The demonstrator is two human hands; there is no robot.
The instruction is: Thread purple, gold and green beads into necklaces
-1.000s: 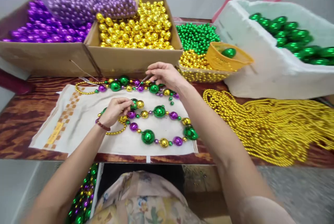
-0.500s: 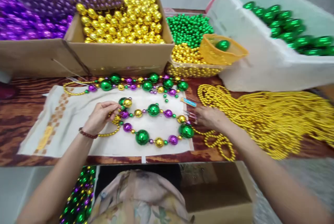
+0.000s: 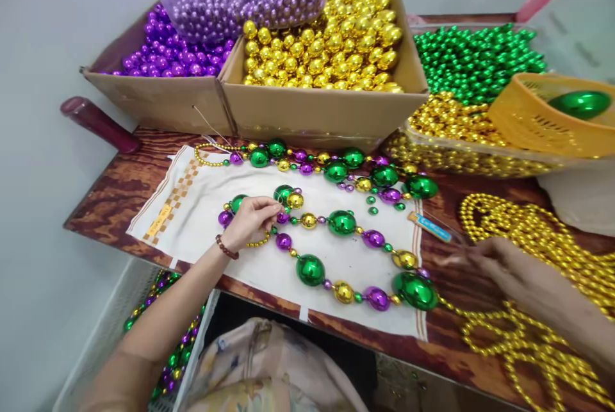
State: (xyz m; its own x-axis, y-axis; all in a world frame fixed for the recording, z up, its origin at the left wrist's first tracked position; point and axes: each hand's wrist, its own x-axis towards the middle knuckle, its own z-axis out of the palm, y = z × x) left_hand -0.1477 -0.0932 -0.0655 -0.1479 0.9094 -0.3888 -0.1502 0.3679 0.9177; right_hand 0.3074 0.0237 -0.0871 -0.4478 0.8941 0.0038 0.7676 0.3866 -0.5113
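Observation:
My left hand (image 3: 252, 223) is closed in a pinch at the left end of a bead necklace (image 3: 310, 269) strung in green, gold and purple. A fine thread shows at its fingertips. The strand lies in a loop on a white cloth (image 3: 240, 181), with large green beads among smaller ones. My right hand (image 3: 509, 264) hovers off the cloth's right edge, its fingers smeared by motion. Beside those fingers is a blurred thin shape I cannot make out. A small blue-labelled stick (image 3: 430, 226) lies close by. Gold bead strands (image 3: 500, 329) run out from the necklace's right end.
Behind the cloth stand cardboard boxes of purple beads (image 3: 177, 59) and gold beads (image 3: 321, 53). Small green beads (image 3: 475, 59) and an orange basket (image 3: 538, 123) sit at back right. Another beaded strand (image 3: 336, 172) crosses the cloth's far edge. A dark red bottle (image 3: 100, 123) lies left.
The view has swung left, so the table's things sit farther right in it. My left hand still pinches at the necklace end. My right hand has drawn slightly away from the cloth.

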